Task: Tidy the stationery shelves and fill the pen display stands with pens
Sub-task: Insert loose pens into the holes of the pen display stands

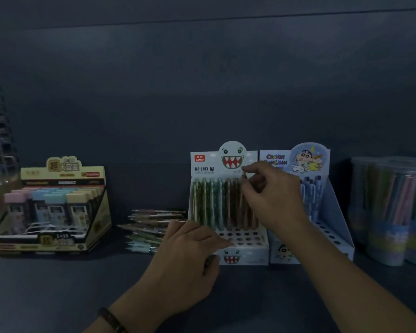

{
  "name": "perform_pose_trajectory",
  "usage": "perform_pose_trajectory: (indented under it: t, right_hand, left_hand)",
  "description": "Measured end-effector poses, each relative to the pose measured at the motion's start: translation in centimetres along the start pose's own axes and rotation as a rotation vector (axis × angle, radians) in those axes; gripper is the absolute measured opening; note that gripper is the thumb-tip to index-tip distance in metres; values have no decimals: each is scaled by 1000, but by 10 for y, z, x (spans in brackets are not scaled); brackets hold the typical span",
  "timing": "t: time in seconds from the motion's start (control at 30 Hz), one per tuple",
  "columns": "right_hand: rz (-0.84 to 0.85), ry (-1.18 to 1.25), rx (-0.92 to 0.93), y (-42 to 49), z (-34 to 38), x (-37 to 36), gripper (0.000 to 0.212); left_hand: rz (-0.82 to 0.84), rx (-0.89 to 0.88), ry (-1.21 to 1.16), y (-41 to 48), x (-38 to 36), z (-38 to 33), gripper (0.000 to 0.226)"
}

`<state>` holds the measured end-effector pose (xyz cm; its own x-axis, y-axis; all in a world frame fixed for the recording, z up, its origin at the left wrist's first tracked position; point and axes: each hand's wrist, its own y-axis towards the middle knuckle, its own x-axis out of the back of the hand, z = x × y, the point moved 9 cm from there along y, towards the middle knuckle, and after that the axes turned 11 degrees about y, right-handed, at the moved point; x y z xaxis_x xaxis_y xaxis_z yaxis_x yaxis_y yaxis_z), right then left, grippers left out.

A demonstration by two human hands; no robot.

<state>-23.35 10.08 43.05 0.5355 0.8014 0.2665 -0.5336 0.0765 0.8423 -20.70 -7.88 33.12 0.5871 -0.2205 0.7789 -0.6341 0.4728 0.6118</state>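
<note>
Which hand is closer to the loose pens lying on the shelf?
Left. The left hand sits just beside the loose pens; the right hand is farther, pinching a pen in the white monster-face stand.

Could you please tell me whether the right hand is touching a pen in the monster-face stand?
Touching. The head view shows the right hand pinching the top of a brown pen that stands in the monster-face stand.

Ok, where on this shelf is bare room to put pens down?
Bare shelf runs along the front, before the yellow box and loose pens. Another gap lies behind those pens. Crowded from the white stand rightward to the tubs.
</note>
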Motion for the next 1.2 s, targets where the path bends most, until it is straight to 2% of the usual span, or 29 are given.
perform_pose_trajectory:
  t: [0.37,0.5,0.67,0.8,0.93,1.07,1.2]
  right_hand:
    - [172,-123,-53,-6,-2,-14,28]
    - [278,-163,-142,-8,-11,-20,42]
    - [258,-132,-134,-17,-5,-18,47]
    - [207,-89,-60,-19,11,-16,38]
    - [317,-57,-49,-21,38,-42,13]
    - [443,-46,-166,-28,49,-81,17]
    - [352,37,-153,-47,50,-89,14]
  left_hand:
    - [11,-13,-10,-1,0,2,39]
    - [8,-30,-39,-1,0,3,37]
    - [-105,-15,-124,-3,16,21,27]
    - [-216,118,-237,-2,28,79,19]
    - [-98,125,-100,-6,29,122,20]
    - [-89,172,-89,-31,15,139,24]
    - [-46,192,-128,-45,2,144,23]
